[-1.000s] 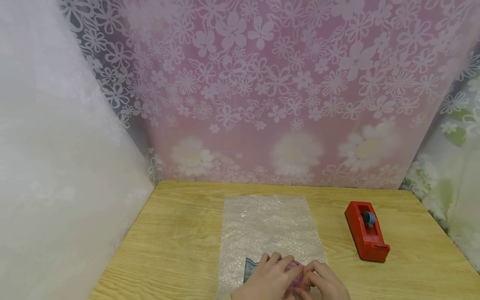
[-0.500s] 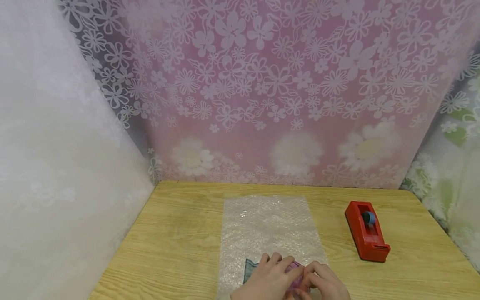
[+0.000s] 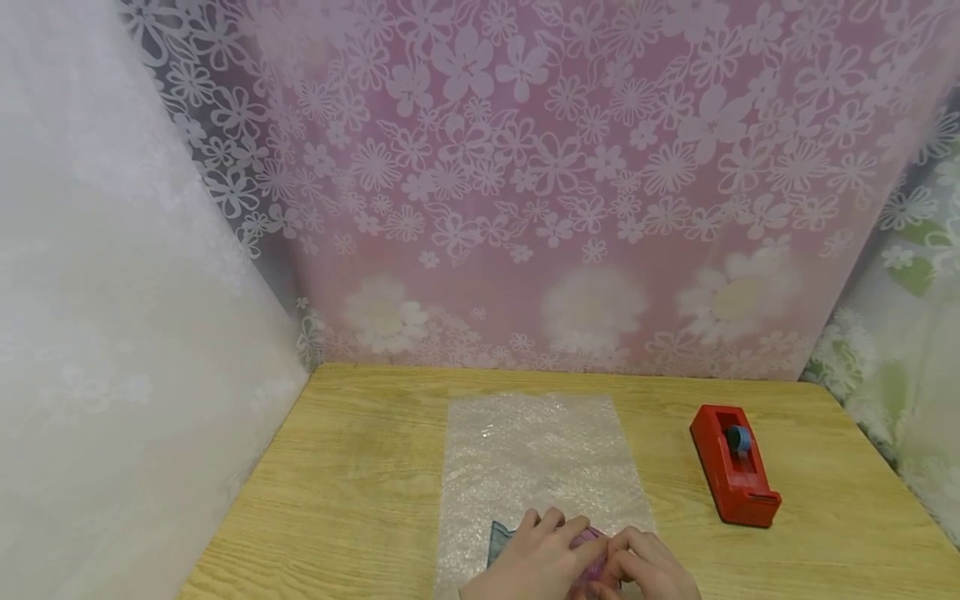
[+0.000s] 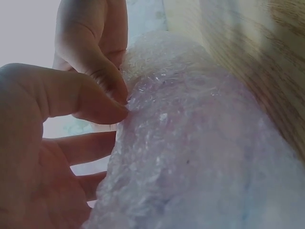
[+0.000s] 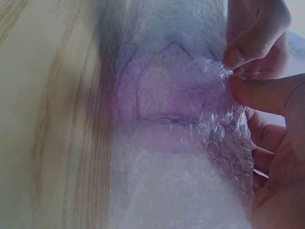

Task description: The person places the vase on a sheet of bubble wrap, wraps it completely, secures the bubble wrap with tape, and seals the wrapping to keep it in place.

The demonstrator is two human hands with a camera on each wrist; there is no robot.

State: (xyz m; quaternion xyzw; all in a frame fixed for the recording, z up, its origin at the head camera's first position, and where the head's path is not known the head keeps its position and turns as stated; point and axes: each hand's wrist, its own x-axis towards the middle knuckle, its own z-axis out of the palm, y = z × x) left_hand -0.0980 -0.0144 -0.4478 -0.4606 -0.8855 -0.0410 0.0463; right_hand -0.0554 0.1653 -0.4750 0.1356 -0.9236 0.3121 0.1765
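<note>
A bubble wrap sheet (image 3: 540, 442) lies lengthwise before me, its near end folded over a purple item (image 3: 592, 567) with dark pointed outlines. A grey-blue part (image 3: 498, 542) with a dark edge sticks out left of my left hand (image 3: 525, 558). That hand lies across the bundle in the head view, its fingers bent over the far side and thumb at the wrap's near edge. My right hand (image 3: 648, 562) pinches the folded wrap at the bundle's right. In the right wrist view the thumbs (image 5: 264, 93) meet close together at the film's edge. The bundle's underside is hidden.
A red tape dispenser (image 3: 735, 467) with a small blue roll stands on the right of the wooden table (image 3: 360, 467). Flowered pink cloth (image 3: 525, 208) hangs behind the table, with pale sheets (image 3: 150, 333) along the left side.
Both hands stay nearly in place on the bundle. The right fingers shift very slightly at the wrap's edge, and the whole head view drops a few pixels.
</note>
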